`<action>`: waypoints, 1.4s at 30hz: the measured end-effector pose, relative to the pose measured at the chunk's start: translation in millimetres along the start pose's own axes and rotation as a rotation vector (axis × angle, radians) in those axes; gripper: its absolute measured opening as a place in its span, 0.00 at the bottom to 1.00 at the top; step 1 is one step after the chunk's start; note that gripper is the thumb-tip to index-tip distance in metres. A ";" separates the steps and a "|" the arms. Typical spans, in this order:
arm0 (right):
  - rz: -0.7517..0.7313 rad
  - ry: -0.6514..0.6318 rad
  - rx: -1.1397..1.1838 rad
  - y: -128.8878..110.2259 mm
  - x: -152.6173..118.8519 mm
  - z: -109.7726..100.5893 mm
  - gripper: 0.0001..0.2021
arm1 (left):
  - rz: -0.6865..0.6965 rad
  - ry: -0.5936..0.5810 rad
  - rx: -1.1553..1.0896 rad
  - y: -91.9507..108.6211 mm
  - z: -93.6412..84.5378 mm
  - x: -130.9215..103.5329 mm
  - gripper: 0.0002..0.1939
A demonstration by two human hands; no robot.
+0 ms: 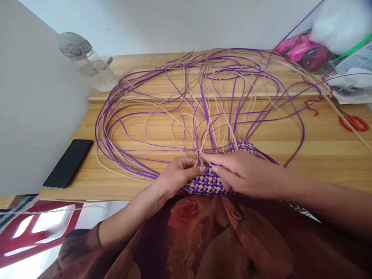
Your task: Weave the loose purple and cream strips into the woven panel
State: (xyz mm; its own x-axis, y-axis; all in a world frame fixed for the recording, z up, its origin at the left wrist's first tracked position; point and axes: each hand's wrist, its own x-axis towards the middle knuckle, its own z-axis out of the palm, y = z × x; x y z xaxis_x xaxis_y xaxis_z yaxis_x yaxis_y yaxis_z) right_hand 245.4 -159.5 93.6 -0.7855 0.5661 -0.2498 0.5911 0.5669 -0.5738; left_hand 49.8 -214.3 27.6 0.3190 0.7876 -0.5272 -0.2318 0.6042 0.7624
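A woven piece (209,180) in purple and beige checks lies at the table's front edge, against my clothing. My left hand (181,172) grips its upper left edge, thumb laid on the weave and fingers curled behind. From the right, my right hand (242,170) pinches a beige strand (205,157) at the top edge between thumb and forefinger. Long loose purple and beige strands (207,116) fan out from the weave toward the back. Another checked part (243,147) shows behind my right hand; whether it joins the front piece is hidden.
A black phone (69,163) lies at the left, with a clear bottle (92,66) behind it. Red-handled scissors (353,122) and a bit of red yarn (314,105) are at the right. Plastic bags (338,29) crowd the back right corner. Loops of strand cover much of the wooden table (328,155).
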 end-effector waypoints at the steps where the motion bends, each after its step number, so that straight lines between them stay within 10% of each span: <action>1: 0.039 -0.054 0.079 -3.2 0.8 0.2 0.13 | 0.002 0.009 -0.010 -0.5 1.3 0.0 0.17; 10: 0.326 -0.327 0.699 -12.4 10.0 13.9 0.19 | 0.103 0.120 0.001 -10.0 12.7 8.5 0.16; 20: 0.028 0.072 0.302 21.6 31.1 2.3 0.12 | 0.247 0.201 0.233 -16.9 6.9 9.7 0.16; 32: -0.170 0.157 0.407 34.1 41.4 17.6 0.13 | 0.331 0.214 0.357 -13.5 6.3 13.1 0.15; 42: -0.372 0.298 -0.220 49.2 40.8 -2.6 0.11 | 0.298 0.208 0.377 -13.2 6.4 10.2 0.16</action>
State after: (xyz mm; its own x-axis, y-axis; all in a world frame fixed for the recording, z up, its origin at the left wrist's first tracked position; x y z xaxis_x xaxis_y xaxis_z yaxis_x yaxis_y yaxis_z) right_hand 242.9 -107.0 57.1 -0.8826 0.4298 0.1906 0.3313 0.8562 -0.3965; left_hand 62.0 -215.0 14.6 0.0912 0.9492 -0.3013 0.0741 0.2952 0.9525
